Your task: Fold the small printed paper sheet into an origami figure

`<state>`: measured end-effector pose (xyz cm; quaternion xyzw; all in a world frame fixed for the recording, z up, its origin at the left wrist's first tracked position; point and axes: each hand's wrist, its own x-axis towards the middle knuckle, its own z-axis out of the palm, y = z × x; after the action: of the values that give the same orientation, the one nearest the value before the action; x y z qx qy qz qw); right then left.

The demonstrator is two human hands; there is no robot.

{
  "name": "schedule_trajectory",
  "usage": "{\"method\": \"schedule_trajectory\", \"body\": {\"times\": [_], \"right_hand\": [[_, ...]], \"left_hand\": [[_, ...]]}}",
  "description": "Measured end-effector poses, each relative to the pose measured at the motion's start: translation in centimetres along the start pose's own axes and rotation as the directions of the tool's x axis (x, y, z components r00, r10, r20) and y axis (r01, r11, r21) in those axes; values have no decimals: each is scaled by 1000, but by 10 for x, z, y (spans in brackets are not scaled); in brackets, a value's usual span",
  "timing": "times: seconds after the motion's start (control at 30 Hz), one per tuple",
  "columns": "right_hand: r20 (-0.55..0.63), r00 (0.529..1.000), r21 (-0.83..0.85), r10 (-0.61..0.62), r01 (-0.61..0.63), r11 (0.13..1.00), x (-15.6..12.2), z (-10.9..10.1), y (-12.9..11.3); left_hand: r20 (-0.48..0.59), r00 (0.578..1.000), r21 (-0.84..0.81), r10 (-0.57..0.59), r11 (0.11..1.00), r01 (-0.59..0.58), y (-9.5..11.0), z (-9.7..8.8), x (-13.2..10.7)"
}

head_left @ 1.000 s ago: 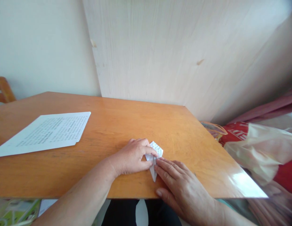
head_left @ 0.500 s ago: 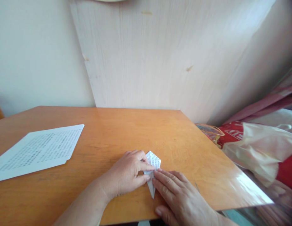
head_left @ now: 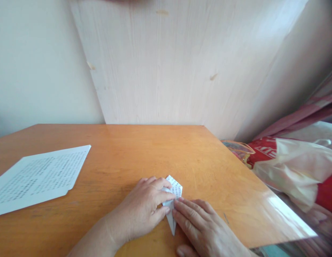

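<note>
A small piece of folded printed paper (head_left: 177, 188) lies on the table near its front edge. Its wide angular end points away from me, and a narrow white tip points toward me. My left hand (head_left: 147, 204) holds it from the left, index finger across its middle and thumb at the lower left edge. From the right, my right hand (head_left: 202, 224) lies flat, fingers stretched out close together, with the fingertips pressing on the paper's right edge. Both hands cover part of the folds.
Printed sheets (head_left: 48, 175) lie in a stack on the left of the wooden table (head_left: 144, 150). A pale panel (head_left: 160, 71) rises behind the table's far edge. Beyond the right edge are a red and cream bag (head_left: 286, 160) and pinkish cloth (head_left: 291, 114).
The view has shifted a little, so the hands and paper sit slightly lower. My left fingers have spread slightly on the paper; the right hand keeps its place against it.
</note>
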<state>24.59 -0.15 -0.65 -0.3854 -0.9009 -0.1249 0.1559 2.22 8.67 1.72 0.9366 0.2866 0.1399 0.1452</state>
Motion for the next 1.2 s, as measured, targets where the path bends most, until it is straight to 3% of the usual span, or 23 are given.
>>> {"method": "schedule_trajectory", "body": {"times": [0.37,0.57,0.83,1.2], "right_hand": [[96,991,156,91,-105,982,2,-15,-9],[-10,992,193,126,-122,974,-3,-14,-10],[13,995,265,102,-102,959,0,-18,-11],[57,995,245,85,-96,965,0,-20,-12]], "left_hand": [[53,999,-5,3,1000,-2,1,-4,3],[57,998,-1,-1,1000,1,4,-5,5],[19,1000,-18,21,1000,-20,1,-2,4],[38,999,-6,6,1000,-6,3,-4,5]]}}
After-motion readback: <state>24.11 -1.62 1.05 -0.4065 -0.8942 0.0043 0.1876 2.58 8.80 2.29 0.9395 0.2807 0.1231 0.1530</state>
